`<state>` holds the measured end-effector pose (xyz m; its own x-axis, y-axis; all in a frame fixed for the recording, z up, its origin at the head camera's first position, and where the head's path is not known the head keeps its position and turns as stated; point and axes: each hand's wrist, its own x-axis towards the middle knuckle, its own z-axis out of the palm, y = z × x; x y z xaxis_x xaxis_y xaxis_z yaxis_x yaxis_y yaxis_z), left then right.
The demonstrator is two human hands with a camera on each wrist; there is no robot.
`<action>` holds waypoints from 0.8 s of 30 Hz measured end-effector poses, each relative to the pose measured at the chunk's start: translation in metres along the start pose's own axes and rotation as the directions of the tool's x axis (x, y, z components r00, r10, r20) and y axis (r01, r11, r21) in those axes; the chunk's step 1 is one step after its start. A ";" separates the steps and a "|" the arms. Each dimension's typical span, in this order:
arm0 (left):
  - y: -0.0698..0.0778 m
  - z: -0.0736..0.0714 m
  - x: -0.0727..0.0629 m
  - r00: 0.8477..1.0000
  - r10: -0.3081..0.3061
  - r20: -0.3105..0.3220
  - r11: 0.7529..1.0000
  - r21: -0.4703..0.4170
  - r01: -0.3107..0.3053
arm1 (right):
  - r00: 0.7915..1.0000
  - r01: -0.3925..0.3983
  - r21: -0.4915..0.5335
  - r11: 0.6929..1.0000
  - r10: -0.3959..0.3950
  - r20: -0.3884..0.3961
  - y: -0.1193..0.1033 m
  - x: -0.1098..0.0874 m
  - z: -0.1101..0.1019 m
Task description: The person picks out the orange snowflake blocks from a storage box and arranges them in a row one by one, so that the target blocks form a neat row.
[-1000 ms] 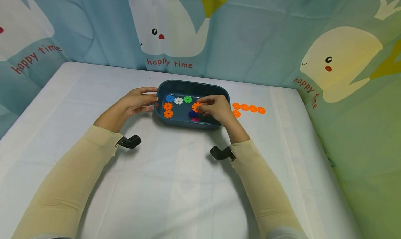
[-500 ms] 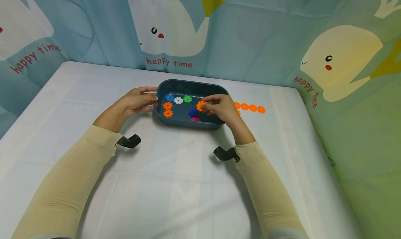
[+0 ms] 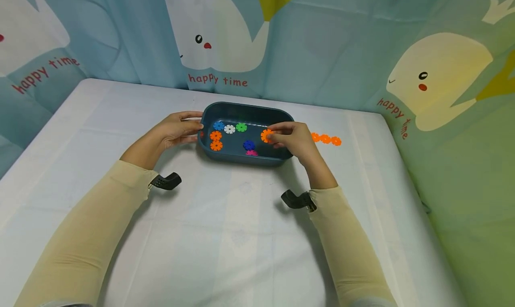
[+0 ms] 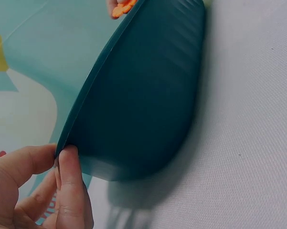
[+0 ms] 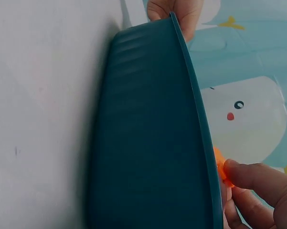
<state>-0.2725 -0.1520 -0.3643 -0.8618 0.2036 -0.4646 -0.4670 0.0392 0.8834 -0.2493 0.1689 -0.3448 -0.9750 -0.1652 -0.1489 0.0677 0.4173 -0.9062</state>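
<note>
While the left hand (image 3: 177,129) pinches the left-end rim of a dark teal tub (image 3: 241,161), thumb and fingers on either side of the lip, the right hand (image 3: 297,139) grips an orange disc (image 3: 267,136) between thumb and fingers. Hands well apart, one at each end. Held disc is over the tub's right half; from both wrist views I see it above the rim.

Inside the tub: light blue disc (image 3: 218,125), white disc (image 3: 230,129) and green disc (image 3: 241,127) in a row toward the far left corner. Two orange discs (image 3: 216,145) touching, near the left edge. Dark blue disc (image 3: 249,145) and pink disc (image 3: 252,153) by the near edge, the pink partly hidden by the rim.

Tub sits near the far edge of the white-covered table (image 3: 225,235). Beyond its right end, a row of orange discs (image 3: 325,138), partly behind the right hand. Whale-print curtain (image 3: 322,39) along the far edge.
</note>
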 end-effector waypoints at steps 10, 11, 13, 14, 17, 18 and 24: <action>-0.001 0.000 0.000 1.000 0.000 0.005 1.000 0.002 0.000 | 1.000 -0.012 0.038 0.999 0.013 -0.015 0.004 -0.005 -0.013; -0.001 0.000 0.000 1.000 0.000 0.005 1.000 0.001 0.000 | 1.000 -0.014 0.047 0.999 0.015 -0.017 0.004 -0.005 -0.014; -0.001 0.000 0.000 1.000 0.001 0.005 1.000 0.000 -0.001 | 1.000 -0.016 0.060 0.998 0.017 -0.021 0.004 -0.007 -0.016; -0.001 0.000 0.000 1.000 0.002 0.004 1.000 0.002 -0.002 | 1.000 -0.015 0.067 0.998 0.016 -0.024 0.005 -0.007 -0.017; -0.001 0.000 0.001 1.000 0.004 0.004 1.000 0.006 -0.004 | 0.999 -0.009 0.077 0.997 0.011 -0.030 0.006 -0.009 -0.021; -0.001 0.000 0.001 1.000 0.004 0.006 1.000 0.007 -0.004 | 0.999 -0.007 0.079 0.997 0.009 -0.032 0.007 -0.009 -0.023; -0.001 -0.001 0.001 1.000 0.005 0.010 1.000 0.003 -0.005 | 0.999 0.001 0.106 0.994 0.002 -0.034 0.011 -0.012 -0.033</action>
<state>-0.2730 -0.1527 -0.3659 -0.8621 0.2136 -0.4596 -0.4621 0.0408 0.8859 -0.2436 0.2051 -0.3398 -0.9815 -0.1336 -0.1374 0.0885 0.3201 -0.9433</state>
